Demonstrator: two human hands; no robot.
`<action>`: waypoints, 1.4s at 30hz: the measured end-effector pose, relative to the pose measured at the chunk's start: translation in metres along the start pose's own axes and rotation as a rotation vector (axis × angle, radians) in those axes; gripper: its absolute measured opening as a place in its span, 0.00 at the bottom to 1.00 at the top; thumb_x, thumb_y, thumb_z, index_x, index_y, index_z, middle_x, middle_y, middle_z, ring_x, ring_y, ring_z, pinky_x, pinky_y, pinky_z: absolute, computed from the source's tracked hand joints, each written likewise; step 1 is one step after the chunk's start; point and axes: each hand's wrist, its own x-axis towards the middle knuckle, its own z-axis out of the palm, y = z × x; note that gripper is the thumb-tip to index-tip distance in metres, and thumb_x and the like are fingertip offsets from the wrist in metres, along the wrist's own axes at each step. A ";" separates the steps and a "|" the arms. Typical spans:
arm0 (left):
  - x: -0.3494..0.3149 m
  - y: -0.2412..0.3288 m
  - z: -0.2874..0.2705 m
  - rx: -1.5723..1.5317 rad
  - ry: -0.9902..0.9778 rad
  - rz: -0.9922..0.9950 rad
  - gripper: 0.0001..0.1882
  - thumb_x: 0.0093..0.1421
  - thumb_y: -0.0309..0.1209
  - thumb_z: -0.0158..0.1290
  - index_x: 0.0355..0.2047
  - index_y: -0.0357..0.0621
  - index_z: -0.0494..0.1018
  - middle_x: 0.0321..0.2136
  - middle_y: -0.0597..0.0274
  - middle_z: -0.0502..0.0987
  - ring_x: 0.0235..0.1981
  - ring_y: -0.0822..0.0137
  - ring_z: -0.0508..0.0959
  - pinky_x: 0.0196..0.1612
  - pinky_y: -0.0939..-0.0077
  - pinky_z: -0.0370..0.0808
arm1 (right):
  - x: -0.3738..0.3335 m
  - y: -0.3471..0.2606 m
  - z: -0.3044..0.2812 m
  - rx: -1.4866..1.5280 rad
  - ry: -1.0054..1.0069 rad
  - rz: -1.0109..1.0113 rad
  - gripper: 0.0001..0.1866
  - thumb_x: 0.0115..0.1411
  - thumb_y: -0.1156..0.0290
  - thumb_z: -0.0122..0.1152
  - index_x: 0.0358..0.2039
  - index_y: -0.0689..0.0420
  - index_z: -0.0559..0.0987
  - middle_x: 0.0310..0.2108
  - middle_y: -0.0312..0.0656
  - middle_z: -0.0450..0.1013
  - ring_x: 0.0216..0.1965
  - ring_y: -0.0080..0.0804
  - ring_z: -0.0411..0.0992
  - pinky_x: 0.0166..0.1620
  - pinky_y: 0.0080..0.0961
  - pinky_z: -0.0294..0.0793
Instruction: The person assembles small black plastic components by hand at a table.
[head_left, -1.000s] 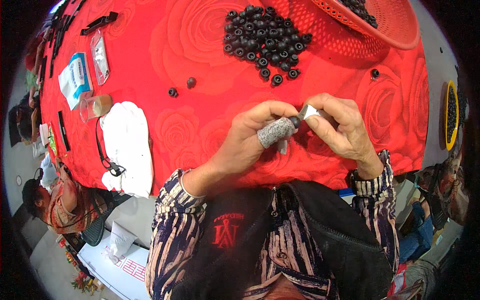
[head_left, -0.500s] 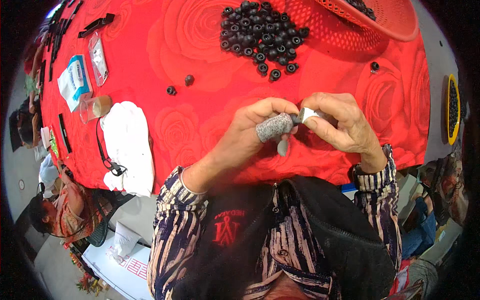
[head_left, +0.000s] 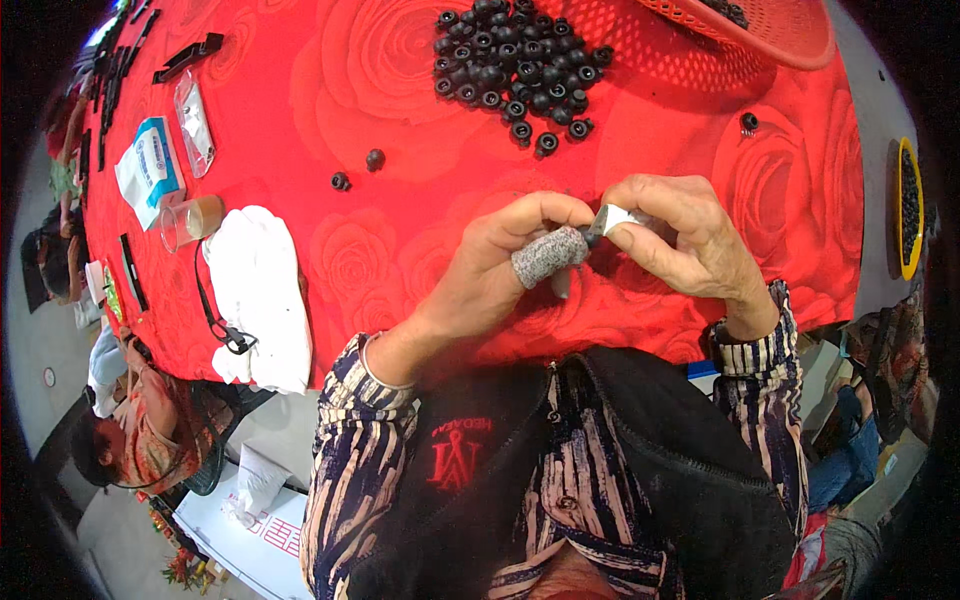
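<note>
Over the red cloth, my left hand pinches a small black part, mostly hidden by the fingers. A speckled grey sleeve wraps its thumb. My right hand grips a small flat blade-like tool with white wrapping between thumb and forefinger. The tool's end meets the black part, or nearly so; the contact is too small to make out. Beyond my hands lies a heap of round black knobs, each with a hole.
A red perforated basket stands at the far right. Loose knobs lie on the red tablecloth. On the left are a plastic cup, a tissue pack and a white cloth. A person sits at the left.
The wrapped tool has tilted slightly in my right fingers. Both hands stay close together, and the left fingers have shifted a little around the black part.
</note>
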 end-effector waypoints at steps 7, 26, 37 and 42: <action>0.000 0.004 0.002 -0.123 -0.070 -0.114 0.10 0.60 0.30 0.47 0.40 0.38 0.68 0.28 0.67 0.70 0.24 0.77 0.71 0.27 0.85 0.69 | -0.001 0.006 -0.002 0.048 -0.044 -0.028 0.06 0.52 0.73 0.55 0.29 0.62 0.74 0.18 0.42 0.68 0.19 0.33 0.69 0.23 0.25 0.65; 0.002 -0.002 -0.001 -0.147 -0.068 -0.045 0.11 0.60 0.31 0.47 0.41 0.38 0.68 0.27 0.66 0.71 0.24 0.77 0.72 0.26 0.84 0.69 | 0.000 0.004 -0.004 0.037 -0.052 -0.005 0.06 0.53 0.73 0.54 0.30 0.61 0.73 0.18 0.43 0.69 0.20 0.36 0.70 0.24 0.27 0.66; 0.002 -0.006 0.002 -0.118 0.042 0.054 0.11 0.60 0.30 0.47 0.41 0.38 0.66 0.30 0.65 0.73 0.25 0.76 0.72 0.27 0.83 0.71 | 0.000 -0.003 0.000 0.039 0.061 0.076 0.05 0.53 0.75 0.54 0.30 0.62 0.73 0.19 0.43 0.69 0.21 0.31 0.70 0.24 0.24 0.66; 0.004 -0.009 0.001 -0.128 0.034 0.073 0.11 0.60 0.30 0.47 0.41 0.38 0.66 0.30 0.65 0.73 0.25 0.76 0.72 0.27 0.83 0.71 | -0.001 -0.004 -0.001 0.037 0.020 0.095 0.05 0.53 0.75 0.54 0.30 0.63 0.72 0.19 0.42 0.70 0.21 0.27 0.70 0.23 0.22 0.66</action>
